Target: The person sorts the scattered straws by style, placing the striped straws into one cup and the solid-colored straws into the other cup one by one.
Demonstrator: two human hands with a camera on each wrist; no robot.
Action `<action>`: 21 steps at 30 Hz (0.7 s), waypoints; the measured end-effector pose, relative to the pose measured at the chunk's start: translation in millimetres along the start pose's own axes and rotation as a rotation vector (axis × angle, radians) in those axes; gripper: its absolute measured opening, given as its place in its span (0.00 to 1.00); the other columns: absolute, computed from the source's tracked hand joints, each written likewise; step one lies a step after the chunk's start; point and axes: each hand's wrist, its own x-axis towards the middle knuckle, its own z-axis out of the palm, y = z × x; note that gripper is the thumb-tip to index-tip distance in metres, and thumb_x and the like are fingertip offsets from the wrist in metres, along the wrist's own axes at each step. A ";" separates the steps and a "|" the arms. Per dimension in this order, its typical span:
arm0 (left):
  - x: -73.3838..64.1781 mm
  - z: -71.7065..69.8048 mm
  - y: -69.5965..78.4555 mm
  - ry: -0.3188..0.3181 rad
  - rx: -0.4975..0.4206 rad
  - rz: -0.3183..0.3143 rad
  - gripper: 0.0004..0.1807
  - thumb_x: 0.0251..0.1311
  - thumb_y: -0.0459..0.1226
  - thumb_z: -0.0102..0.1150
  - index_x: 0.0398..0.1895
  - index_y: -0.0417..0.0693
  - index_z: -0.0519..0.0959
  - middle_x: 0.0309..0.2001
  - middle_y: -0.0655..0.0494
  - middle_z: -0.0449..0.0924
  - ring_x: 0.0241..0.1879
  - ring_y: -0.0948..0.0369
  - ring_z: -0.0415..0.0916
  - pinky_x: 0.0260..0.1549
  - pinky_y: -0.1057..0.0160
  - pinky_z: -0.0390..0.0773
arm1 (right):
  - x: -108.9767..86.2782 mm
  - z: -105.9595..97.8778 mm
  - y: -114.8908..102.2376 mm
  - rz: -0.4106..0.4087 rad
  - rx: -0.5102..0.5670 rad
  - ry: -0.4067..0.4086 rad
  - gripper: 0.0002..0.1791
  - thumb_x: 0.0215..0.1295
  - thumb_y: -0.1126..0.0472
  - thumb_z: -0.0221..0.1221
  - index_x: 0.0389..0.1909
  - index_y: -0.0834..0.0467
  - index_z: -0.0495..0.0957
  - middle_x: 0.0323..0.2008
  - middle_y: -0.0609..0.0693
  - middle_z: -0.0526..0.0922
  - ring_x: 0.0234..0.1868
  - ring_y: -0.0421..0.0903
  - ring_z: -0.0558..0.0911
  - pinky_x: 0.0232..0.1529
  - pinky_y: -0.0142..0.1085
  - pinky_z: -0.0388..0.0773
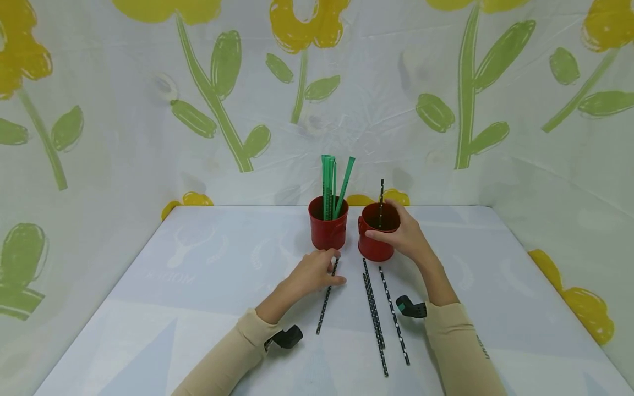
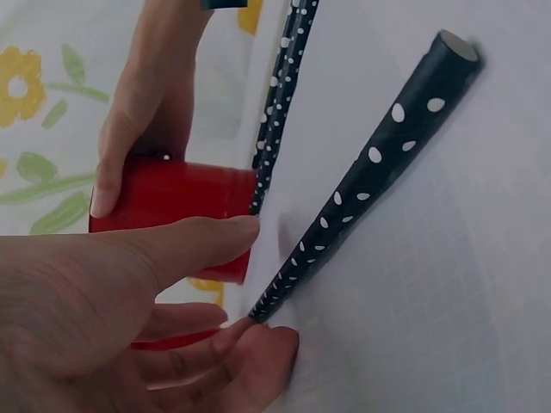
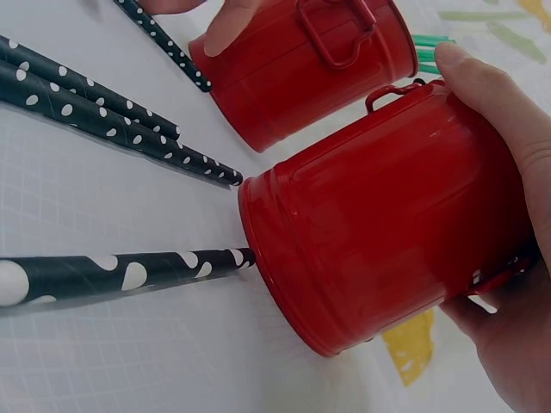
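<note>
My right hand (image 1: 403, 236) grips a red bucket (image 3: 379, 215) by its upper part, thumb on the near side and fingers around the far rim. One black straw with white dots (image 1: 381, 192) stands in that bucket. My left hand (image 1: 312, 270) is over another dotted straw (image 2: 370, 176) lying on the table, fingertips at its far end and thumb spread apart from it. Several more dotted straws (image 1: 372, 302) lie side by side in front of the held bucket. To its left stands a second red bucket (image 1: 328, 234) with several green strips (image 1: 328, 184) in it.
A white patterned cloth covers the table (image 1: 208, 308). Behind and at both sides rises a pale curtain (image 1: 371, 110) with yellow flowers and green leaves. Each wrist wears a small black camera (image 1: 288, 336), close above the table.
</note>
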 end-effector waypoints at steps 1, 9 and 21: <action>-0.1 -0.2 0.2 -0.004 0.004 -0.003 0.31 0.52 0.48 0.73 0.58 0.47 0.76 0.32 0.56 0.79 0.33 0.61 0.72 0.28 0.68 0.73 | 0.0 0.0 -0.1 0.001 0.000 -0.001 0.51 0.51 0.42 0.71 0.73 0.46 0.55 0.67 0.52 0.70 0.67 0.54 0.69 0.59 0.56 0.77; -2.1 -0.7 1.1 -0.031 0.003 -0.026 0.32 0.51 0.46 0.74 0.59 0.45 0.77 0.27 0.57 0.76 0.28 0.62 0.72 0.21 0.69 0.73 | -0.3 0.5 -0.7 0.000 -0.011 0.001 0.51 0.51 0.41 0.71 0.73 0.46 0.55 0.67 0.52 0.70 0.68 0.54 0.68 0.58 0.56 0.77; -6.7 -3.1 2.9 -0.105 -0.105 -0.077 0.31 0.54 0.41 0.72 0.61 0.41 0.75 0.32 0.53 0.77 0.16 0.62 0.77 0.17 0.69 0.78 | 0.2 0.8 0.7 0.001 -0.004 0.001 0.52 0.51 0.41 0.72 0.74 0.46 0.55 0.67 0.52 0.69 0.67 0.54 0.69 0.57 0.56 0.78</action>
